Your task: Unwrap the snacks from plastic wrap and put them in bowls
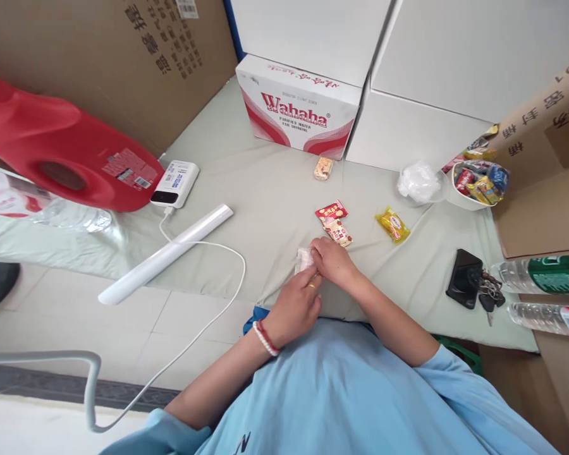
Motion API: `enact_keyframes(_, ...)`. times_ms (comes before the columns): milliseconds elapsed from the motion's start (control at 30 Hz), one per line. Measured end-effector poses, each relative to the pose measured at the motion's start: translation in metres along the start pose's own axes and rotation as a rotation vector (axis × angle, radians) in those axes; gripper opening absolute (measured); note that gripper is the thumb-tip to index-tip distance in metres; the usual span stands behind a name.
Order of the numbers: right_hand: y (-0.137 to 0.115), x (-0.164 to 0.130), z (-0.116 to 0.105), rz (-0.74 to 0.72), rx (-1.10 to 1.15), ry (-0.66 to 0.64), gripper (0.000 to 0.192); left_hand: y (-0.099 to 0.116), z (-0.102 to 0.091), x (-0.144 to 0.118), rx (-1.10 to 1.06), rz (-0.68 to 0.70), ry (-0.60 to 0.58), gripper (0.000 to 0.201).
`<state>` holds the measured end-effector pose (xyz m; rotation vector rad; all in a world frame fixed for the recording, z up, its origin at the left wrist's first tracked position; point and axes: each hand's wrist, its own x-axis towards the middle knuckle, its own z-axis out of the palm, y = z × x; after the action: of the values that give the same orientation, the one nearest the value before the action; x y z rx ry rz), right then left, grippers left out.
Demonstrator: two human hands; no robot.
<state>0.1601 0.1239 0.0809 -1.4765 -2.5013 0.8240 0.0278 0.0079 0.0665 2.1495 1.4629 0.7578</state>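
While hands [313,284] on wrapper [304,258]: snacks [334,222] adj.

Bright, even indoor light, soft faint shadows, sharp focus, strong wide-angle bending at edges.

Open cloth [265,189] lies left of the hands up to the white tube [165,253] and cable [218,253]. Snack packets [334,221] crowd just ahead; the phone [463,278], keys [488,292] and bottles [540,275] block the right

Light blue short-sleeved tee [341,392] — left wrist has red-and-white bead bracelets [265,337], gold ring [312,285] on one finger — forearms bare.
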Motion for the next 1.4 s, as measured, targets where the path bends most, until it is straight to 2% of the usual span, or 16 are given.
enact_keyframes(67,0.009,-0.005,0.005,-0.049,0.013,0.045,0.018,-0.014,-0.01,-0.008,-0.165,-0.111,0.172,0.032)
enact_keyframes(133,0.015,-0.01,0.008,-0.09,0.045,0.081,0.019,-0.028,-0.013,-0.009,-0.185,-0.375,0.385,0.026)
enact_keyframes(167,0.017,-0.011,0.01,-0.1,0.06,0.095,0.019,-0.035,-0.011,-0.005,-0.164,-0.489,0.434,0.025)
enact_keyframes(233,0.02,-0.012,0.012,-0.112,0.09,0.115,0.018,-0.044,-0.002,0.006,-0.13,-0.573,0.35,0.032)
enact_keyframes(333,0.022,-0.013,0.013,-0.124,0.152,0.147,0.017,-0.043,0.014,0.023,-0.071,-0.515,0.153,0.028)
enact_keyframes(500,0.022,-0.024,0.008,-0.086,0.311,0.224,0.017,-0.023,0.024,0.032,-0.067,-0.52,0.19,0.025)
enact_keyframes(633,0.014,-0.047,0.003,0.054,0.547,0.239,0.017,-0.007,0.025,0.03,-0.116,-0.395,0.322,0.022)
enact_keyframes(767,0.017,-0.074,-0.004,0.179,0.929,0.153,0.033,0.005,0.034,0.027,0.095,-0.042,0.456,0.027)
enact_keyframes(833,0.027,-0.087,-0.005,0.217,0.985,0.132,0.046,0.009,0.041,0.025,0.118,0.147,0.4,0.037)
enact_keyframes(933,0.046,-0.102,-0.001,0.253,1.0,0.087,0.059,0.017,0.048,0.022,-0.09,0.306,0.195,0.055)
enact_keyframes(1033,0.058,-0.112,0.008,0.245,1.058,0.056,0.063,0.026,0.046,0.018,-0.348,0.3,0.068,0.057)
enact_keyframes(1133,0.066,-0.117,0.011,0.214,1.059,0.056,0.056,0.027,0.037,0.018,-0.378,0.256,0.092,0.05)
enact_keyframes(1200,0.078,-0.117,-0.003,0.189,0.952,0.102,0.048,0.019,0.028,0.017,-0.3,0.204,0.179,0.05)
enact_keyframes(1267,0.101,-0.114,-0.035,0.22,0.786,0.231,0.044,0.004,0.018,0.012,-0.183,0.133,0.285,0.048)
enact_keyframes(1333,0.138,-0.105,-0.085,0.328,0.597,0.459,0.046,-0.016,0.01,0.002,-0.045,0.056,0.349,0.044)
enact_keyframes(1400,0.186,-0.088,-0.145,0.406,0.307,0.698,0.052,-0.036,0.006,-0.011,0.092,0.019,0.347,0.037)
